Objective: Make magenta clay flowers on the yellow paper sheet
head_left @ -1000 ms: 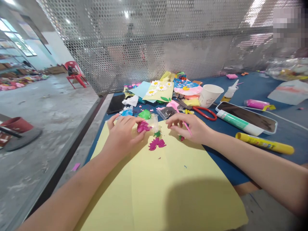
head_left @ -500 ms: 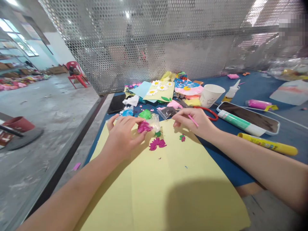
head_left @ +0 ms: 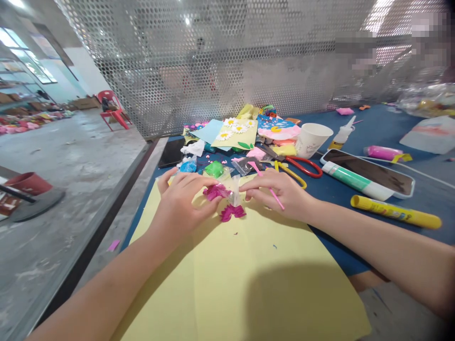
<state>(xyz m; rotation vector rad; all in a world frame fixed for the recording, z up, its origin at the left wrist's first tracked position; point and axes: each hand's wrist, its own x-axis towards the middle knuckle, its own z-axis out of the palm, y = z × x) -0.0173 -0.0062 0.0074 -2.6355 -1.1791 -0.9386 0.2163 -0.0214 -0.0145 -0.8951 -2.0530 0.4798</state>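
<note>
Between thumb and fingers, my left hand pinches a small clear plastic bag of magenta clay. My right hand has its fingertips closed at the bag's clear open-looking end. A thin pink clay tool with a flared tip is tucked in that same hand. Just below the bag, magenta clay petals lie in a fan on a yellow paper sheet. My right fingers mostly cover a small green and magenta piece. Tiny clay scraps dot the paper.
Beyond the hands are green clay, red-handled scissors, yellow-handled scissors and a paper cup. At right lie a phone, a glue tube and a yellow tube. A perforated metal panel stands behind.
My right hand has moved left and down to the bag, with the pink tool still in it. The bag has turned slightly in my left hand. Yellow scissor handles now show.
</note>
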